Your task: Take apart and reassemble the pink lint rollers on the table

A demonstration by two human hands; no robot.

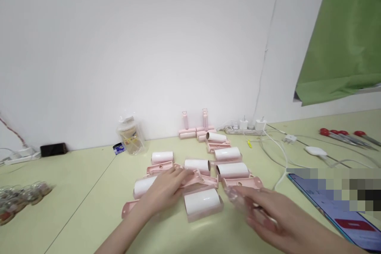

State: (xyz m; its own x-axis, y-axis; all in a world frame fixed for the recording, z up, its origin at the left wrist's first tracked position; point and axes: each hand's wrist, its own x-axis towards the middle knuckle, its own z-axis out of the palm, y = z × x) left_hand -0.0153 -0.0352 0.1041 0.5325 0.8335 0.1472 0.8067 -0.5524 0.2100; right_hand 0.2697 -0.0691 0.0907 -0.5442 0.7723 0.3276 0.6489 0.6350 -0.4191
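Note:
My left hand [166, 186] reaches into the middle of the group, its closed fingers at a pink plastic lint roller holder [192, 179]; the thumb is partly hidden. My right hand [268, 210] is closed around a clear, pinkish lint roller handle [238, 198], blurred by motion. Between the hands lies a white sticky roll [203, 201] in a pink case. Several more white rolls lie around, such as one [233, 170] near my right hand and one [145, 186] beside my left wrist. A pink holder piece [242, 182] lies just beyond my right fingers.
Against the wall stand pink lint rollers with upright handles [205, 121]. A power strip [241, 130] with chargers and cables lies right of them. A phone [333, 214] is at the right edge, red-ended tools [342, 137] farther back. A bagged container [131, 137] stands left.

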